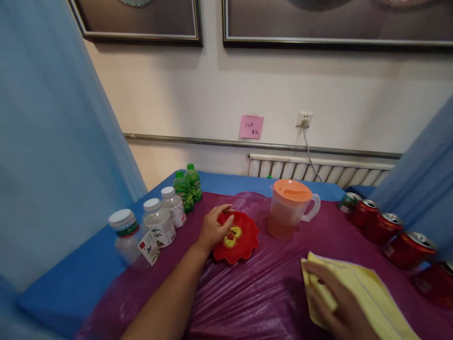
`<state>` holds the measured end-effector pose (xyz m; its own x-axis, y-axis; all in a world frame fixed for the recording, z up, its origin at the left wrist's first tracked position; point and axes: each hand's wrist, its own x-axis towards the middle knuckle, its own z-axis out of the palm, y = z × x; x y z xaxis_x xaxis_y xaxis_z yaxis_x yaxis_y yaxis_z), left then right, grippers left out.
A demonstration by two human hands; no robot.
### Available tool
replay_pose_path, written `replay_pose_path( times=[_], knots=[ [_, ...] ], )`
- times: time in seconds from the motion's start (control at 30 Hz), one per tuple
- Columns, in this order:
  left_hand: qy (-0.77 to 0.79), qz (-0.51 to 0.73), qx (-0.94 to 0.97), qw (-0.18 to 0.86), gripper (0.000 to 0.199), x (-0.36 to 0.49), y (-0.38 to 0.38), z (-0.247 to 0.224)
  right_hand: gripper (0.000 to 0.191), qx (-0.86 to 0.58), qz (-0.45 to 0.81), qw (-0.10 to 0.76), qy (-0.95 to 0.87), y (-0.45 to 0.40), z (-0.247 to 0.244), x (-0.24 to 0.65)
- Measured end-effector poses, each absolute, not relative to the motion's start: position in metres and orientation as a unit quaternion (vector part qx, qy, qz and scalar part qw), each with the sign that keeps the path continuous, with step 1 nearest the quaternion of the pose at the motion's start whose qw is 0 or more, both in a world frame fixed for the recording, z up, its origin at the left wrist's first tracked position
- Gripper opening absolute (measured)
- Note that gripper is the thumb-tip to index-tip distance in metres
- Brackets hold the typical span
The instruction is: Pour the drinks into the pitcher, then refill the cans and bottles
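Note:
My left hand (215,227) is at the far left edge of a red scalloped dish (244,241) with a yellow print in its middle. The thumb lies over the inside of the dish and the fingers are curled at its rim. At the lower right, my right hand (336,297) is blurred, its fingers closed on the left part of a yellow cloth (368,288). That cloth lies spread on the purple plastic sheet (255,293). Behind the dish, to its right, stands a clear pitcher (283,217) with an orange lid and amber liquid inside.
Along the left are clear jars (159,222) with white lids and two green bottles (184,191). Several drink cans (384,226) line the right side. A radiator (283,167) and a wall socket (304,119) are at the back. Blue curtains (60,141) hang at both sides.

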<state>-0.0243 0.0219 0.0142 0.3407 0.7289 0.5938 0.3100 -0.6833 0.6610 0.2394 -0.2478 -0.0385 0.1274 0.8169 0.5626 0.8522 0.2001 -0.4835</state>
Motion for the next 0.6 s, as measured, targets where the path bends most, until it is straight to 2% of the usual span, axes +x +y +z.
replay_pose_path(
  times=[0.13,0.23,0.33,0.6],
  knots=[
    [0.332,0.504,0.763,0.231,0.029,-0.019,0.019,0.027,0.055,-0.491,0.173,0.218,-0.825,-0.198,-0.021,0.142],
    [0.335,0.529,0.739,0.248,0.029,-0.016,0.021,0.036,0.062,-0.455,0.218,0.144,-0.851,-0.176,-0.017,0.11],
    [0.343,0.544,0.716,0.271,0.031,-0.017,0.025,0.043,0.062,-0.46,0.202,0.125,-0.855,-0.167,-0.018,0.104],
    [0.364,0.554,0.668,0.339,0.045,-0.019,0.032,0.058,0.067,-0.465,0.18,0.143,-0.855,-0.171,-0.024,0.107]
  ],
)
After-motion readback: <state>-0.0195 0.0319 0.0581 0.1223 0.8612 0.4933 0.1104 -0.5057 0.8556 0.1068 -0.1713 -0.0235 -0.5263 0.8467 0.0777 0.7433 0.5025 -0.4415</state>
